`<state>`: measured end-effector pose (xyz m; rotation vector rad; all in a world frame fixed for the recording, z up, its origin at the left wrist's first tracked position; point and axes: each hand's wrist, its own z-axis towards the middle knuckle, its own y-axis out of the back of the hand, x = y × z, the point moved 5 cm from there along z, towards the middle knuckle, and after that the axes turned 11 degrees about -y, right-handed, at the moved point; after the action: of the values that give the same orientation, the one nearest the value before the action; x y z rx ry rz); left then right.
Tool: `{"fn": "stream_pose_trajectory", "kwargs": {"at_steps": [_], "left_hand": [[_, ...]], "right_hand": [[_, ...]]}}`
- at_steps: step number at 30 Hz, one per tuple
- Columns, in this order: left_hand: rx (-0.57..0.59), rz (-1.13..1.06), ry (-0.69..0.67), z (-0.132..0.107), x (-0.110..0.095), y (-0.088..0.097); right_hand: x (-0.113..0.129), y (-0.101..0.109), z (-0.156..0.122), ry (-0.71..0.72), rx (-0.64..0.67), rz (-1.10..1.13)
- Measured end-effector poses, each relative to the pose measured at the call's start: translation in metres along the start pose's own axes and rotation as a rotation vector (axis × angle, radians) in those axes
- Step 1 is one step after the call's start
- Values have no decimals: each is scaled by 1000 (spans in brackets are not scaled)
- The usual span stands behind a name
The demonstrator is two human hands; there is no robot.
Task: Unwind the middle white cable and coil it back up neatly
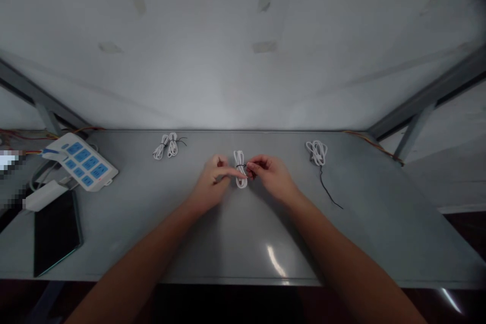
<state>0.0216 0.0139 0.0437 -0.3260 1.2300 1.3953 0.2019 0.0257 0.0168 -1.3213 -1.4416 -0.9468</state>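
A coiled white cable (240, 182) lies between my hands in the middle of the table, with a thin black twist tie (240, 165) round its waist. My left hand (213, 180) is on its left side, the index finger stretched across the coil and the other fingers apart from it. On the right, the thumb and fingers of my right hand (270, 174) are pinched together at the end of the black tie. The tie's tip is hidden in that pinch. Whether the left fingers touch the tie I cannot make out.
Two tied white cable coils (172, 145) lie at the back left. Another white coil (317, 152) sits to the right, a long black tie (327, 191) trailing from it. A power strip (87, 161), a white adapter (47, 195) and a dark tablet (56, 233) occupy the left end.
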Motion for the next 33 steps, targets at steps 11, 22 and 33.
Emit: {"fn": "stream_pose_trajectory", "kwargs": {"at_steps": [11, 22, 33], "left_hand": [[160, -1082, 731, -11, 17, -40], [-61, 1, 121, 0, 9, -13], [-201, -34, -48, 0, 10, -4]], "right_hand": [[41, -18, -39, 648, -61, -615], [25, -8, -19, 447, -129, -540], [-2, -5, 1, 21, 61, -199]]}}
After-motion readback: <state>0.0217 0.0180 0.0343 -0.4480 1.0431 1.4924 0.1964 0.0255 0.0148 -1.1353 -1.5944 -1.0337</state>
